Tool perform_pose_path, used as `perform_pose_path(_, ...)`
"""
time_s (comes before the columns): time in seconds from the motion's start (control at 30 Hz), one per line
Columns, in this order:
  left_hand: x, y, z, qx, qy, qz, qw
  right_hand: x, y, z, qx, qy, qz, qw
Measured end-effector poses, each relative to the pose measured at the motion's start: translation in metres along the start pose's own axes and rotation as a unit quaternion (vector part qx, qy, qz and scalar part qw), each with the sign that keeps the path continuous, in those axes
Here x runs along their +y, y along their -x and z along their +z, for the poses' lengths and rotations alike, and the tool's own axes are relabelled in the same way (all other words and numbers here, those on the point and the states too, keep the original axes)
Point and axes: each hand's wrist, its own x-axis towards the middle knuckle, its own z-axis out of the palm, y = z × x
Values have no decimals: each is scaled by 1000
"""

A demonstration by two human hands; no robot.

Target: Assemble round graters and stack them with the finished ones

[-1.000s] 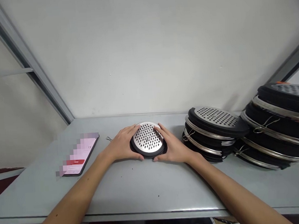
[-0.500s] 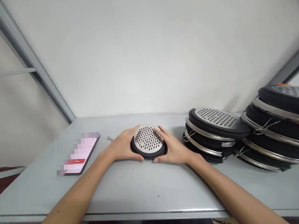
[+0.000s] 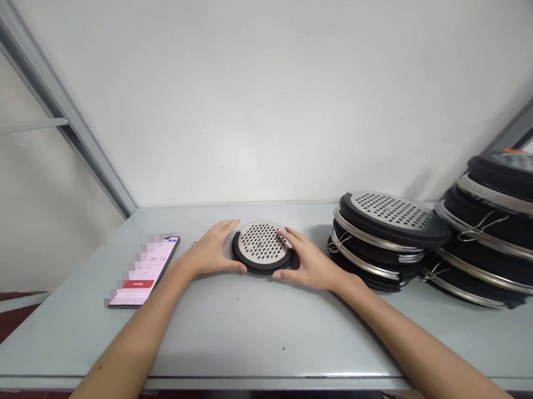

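Observation:
A round perforated metal disc with a thick black rim (image 3: 262, 243) lies flat on the grey tabletop (image 3: 239, 339) between my hands. At its left, my left hand (image 3: 213, 251) is open, thumb and fingers apart, with a small gap to the rim. My right hand (image 3: 310, 260) is at the right edge with fingers spread; its fingertips overlap the disc, and whether they touch it is hard to tell. The thumb of that hand points toward the front of the rim. A small wire clip (image 3: 194, 243) shows partly behind my left hand.
A stack of similar black-rimmed discs with metal rings (image 3: 381, 240) stands to the right, bound with wire ties. Farther right rises a taller stack (image 3: 503, 227). A phone (image 3: 147, 273) lies at the left. Behind is a pale wall (image 3: 260, 103); a metal post (image 3: 87, 150) slants at the left.
My left hand has let go of the disc and moved slightly left. My right hand's hold has loosened. The disc now sits slightly farther back, and the view has shifted a little.

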Motion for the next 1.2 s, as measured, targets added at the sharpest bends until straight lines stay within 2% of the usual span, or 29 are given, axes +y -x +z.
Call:
perform_pose_path(0.17, -18, 2, -21, 61, 61, 3, 996, -2, -1, -4, 15, 11, -7, 1000)
perform_pose_path(0.27, -30, 1, -28, 128, 110, -48, 984, -3, -1, -2, 26, 18, -18, 999)
perform_pose_path(0.37, -41, 1, -30, 163, 44, -104, 980, -4, -1, 1, 10, 17, -50, 999)
perform_pose_path(0.47, -49, 4, -31, 137, -47, -117, 983, -7, -2, 1, 16, 13, -66, 998)
perform_pose_path(0.53, -52, 9, -34, 90, -85, -134, 983, -9, -3, -1, 39, 10, -77, 996)
perform_pose_path(0.63, -50, 18, -42, 5, -92, -181, 979, -15, -3, -3, 60, -3, -103, 993)
perform_pose_path(0.7, -45, 23, -47, -27, -64, -182, 981, -18, -3, -4, 64, -13, -113, 991)
perform_pose_path(0.83, -30, 27, -54, -64, -28, -130, 989, -23, -1, -4, 60, -23, -122, 990)
perform_pose_path(0.9, -25, 27, -56, -88, -29, -127, 988, -24, -1, -4, 58, -21, -125, 990)
perform_pose_path(1.2, -27, 26, -54, -134, -60, -139, 979, -24, 0, -4, 53, -13, -114, 992)
